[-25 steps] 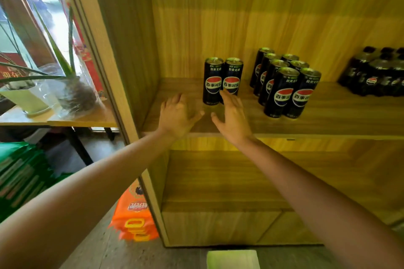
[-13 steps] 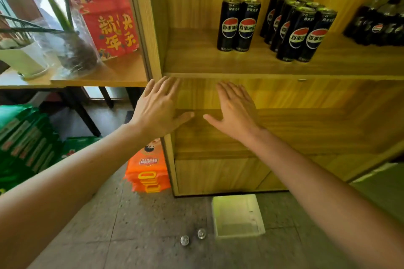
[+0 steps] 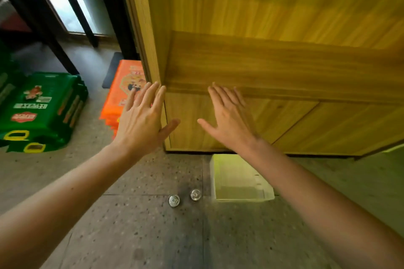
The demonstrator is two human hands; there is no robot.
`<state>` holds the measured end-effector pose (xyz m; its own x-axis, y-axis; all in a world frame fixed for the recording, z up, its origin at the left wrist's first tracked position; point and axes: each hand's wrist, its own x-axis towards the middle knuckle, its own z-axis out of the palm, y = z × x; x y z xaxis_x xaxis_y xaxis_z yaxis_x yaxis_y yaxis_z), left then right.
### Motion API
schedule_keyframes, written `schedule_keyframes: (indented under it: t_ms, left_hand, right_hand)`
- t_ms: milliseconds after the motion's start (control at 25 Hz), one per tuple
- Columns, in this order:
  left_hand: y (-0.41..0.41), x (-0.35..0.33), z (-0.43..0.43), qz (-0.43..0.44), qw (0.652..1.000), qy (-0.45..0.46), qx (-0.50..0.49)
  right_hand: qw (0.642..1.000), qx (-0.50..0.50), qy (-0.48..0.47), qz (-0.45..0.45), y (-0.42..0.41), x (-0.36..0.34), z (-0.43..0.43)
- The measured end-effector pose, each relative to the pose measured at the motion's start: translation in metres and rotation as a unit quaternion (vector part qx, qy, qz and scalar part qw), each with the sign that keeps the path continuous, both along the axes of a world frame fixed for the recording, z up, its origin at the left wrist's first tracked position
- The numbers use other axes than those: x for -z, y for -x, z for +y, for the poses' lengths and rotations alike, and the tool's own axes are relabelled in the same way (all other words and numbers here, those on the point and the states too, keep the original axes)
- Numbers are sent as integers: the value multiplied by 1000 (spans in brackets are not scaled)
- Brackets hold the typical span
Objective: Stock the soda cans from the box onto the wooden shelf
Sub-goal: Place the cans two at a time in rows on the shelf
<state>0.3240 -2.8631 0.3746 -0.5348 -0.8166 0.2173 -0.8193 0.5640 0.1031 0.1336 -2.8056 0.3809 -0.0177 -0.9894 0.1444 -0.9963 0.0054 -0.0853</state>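
Observation:
Two soda cans stand upright on the stone floor, seen from above by their silver tops: one can (image 3: 174, 200) on the left and a second can (image 3: 195, 194) just right of it. A pale open box (image 3: 240, 178) sits to their right, against the foot of the wooden shelf (image 3: 273, 67). My left hand (image 3: 142, 119) and my right hand (image 3: 229, 116) hover palm-down with fingers spread, in front of the shelf's lowest board, well above the cans. Both hands hold nothing. The stocked cans higher on the shelf are out of view.
A stack of orange packages (image 3: 122, 94) lies on the floor left of the shelf's side wall. Green packages (image 3: 39, 111) are piled farther left. Dark table legs (image 3: 54, 46) stand behind them, in front of a window.
The view has tilted down from the stocked shelf to the floor. Both empty hands have dropped from the shelf board to the cabinet's base, and the two floor cans and the box now show.

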Motion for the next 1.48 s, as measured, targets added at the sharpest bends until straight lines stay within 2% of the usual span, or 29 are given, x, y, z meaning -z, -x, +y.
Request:
schedule_keyframes:
  t_ms: [120, 360, 520, 640, 920, 1200, 1360, 1480]
  left_hand:
    - [3, 122, 6, -4, 1000, -4, 10]
    - [-4, 350, 27, -43, 998, -43, 22]
    - [-15, 447, 49, -40, 997, -65, 22]
    - [-24, 492, 66, -44, 991, -125, 19]
    - [-27, 530, 91, -39, 973, -229, 18]
    - [-20, 532, 84, 32, 973, -229, 8]
    - [-13, 481, 74, 55, 974, -221, 14]
    - [-6, 392, 63, 79, 974, -213, 24]
  right_hand:
    - [1000, -2, 6, -27, 1, 112, 3]
    - [999, 3, -38, -12, -2, 339, 21]
    - [996, 5, -74, -42, -14, 445, 48]
    - [993, 8, -97, -65, -20, 497, 68]
    - [985, 12, -133, -109, -32, 542, 81]
    - [975, 37, -95, -198, -30, 543, 76]
    - [982, 30, -60, -178, -28, 496, 72]
    - [980, 40, -41, -190, -26, 405, 65]
